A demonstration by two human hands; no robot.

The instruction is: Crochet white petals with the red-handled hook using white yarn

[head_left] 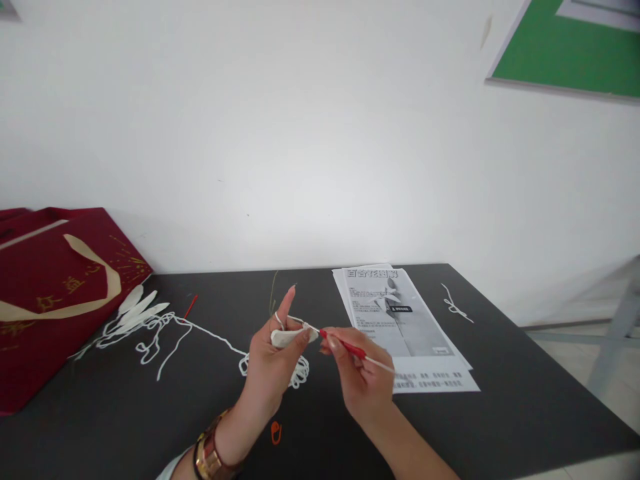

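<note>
My left hand [273, 363] pinches a small white crocheted piece [290, 337] between thumb and fingers, with white yarn looped over its raised forefinger. My right hand [363, 380] grips a crochet hook with a red handle [345, 345], its tip pushed into the white piece. The white yarn [200, 328] trails left from my hands across the black table [500, 400] to a loose tangle.
A dark red gift bag [55, 287] lies at the left, with several finished white petals [137, 308] beside it. Printed instruction sheets [400, 320] lie right of my hands. A yarn scrap [455, 307] sits far right, an orange marker [276, 433] near my wrist.
</note>
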